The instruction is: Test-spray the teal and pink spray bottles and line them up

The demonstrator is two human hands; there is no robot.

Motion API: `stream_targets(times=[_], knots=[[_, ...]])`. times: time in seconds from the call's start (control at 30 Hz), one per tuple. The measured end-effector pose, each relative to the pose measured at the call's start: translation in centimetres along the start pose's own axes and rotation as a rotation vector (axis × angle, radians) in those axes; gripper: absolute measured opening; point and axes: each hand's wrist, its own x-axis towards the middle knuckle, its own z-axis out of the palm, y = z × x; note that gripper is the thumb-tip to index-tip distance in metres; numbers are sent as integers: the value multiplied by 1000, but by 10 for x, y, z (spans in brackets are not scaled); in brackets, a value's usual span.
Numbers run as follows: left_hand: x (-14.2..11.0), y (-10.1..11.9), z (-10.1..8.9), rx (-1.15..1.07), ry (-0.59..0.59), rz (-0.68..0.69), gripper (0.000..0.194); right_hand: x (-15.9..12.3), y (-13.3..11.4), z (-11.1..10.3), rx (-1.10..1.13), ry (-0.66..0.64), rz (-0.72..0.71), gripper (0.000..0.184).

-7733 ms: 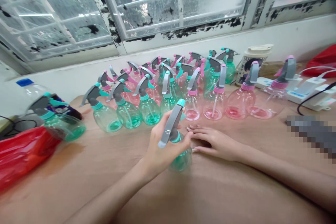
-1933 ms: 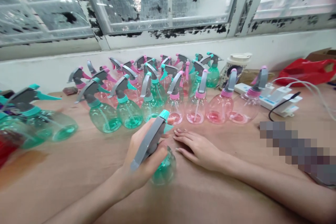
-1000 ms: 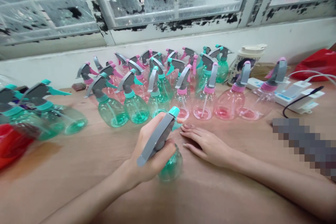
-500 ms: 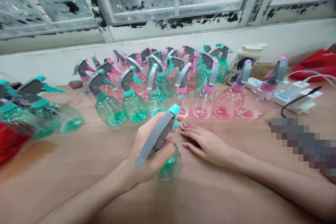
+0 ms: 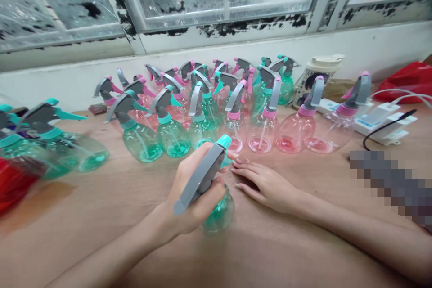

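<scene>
Head view: spray bottle (image 5: 221, 213) clasped by left hand (image 5: 199, 207), right hand (image 5: 270, 186) laid open. Probably light and slick, it is best neck-held.

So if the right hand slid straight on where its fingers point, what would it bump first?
Probably the left hand or the green bottle it holds, just ahead of the right hand. I can't be sure which comes first, since depth is unclear.

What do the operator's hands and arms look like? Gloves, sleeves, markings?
Left hand and right hand: no gloves, no watch visible. Left forearm and right forearm: no sleeves in view, no markings seen. Part of the left hand is hidden.
</scene>
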Motion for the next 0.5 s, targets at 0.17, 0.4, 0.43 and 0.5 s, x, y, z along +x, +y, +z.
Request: stream_targets(times=[0.17,0.4,0.43,0.5], knots=[[1,2,-2,10,-1,19,8,0,0,0,-25,8,-7,37],[0,0,0,33,13,-20,15,0,0,-1,-45,-23,-7,38],[0,-1,0,27,11,-15,19,0,0,-1,-45,-24,-5,38],[-1,-1,1,18,7,-1,24,0,0,-1,-42,-22,-4,37]])
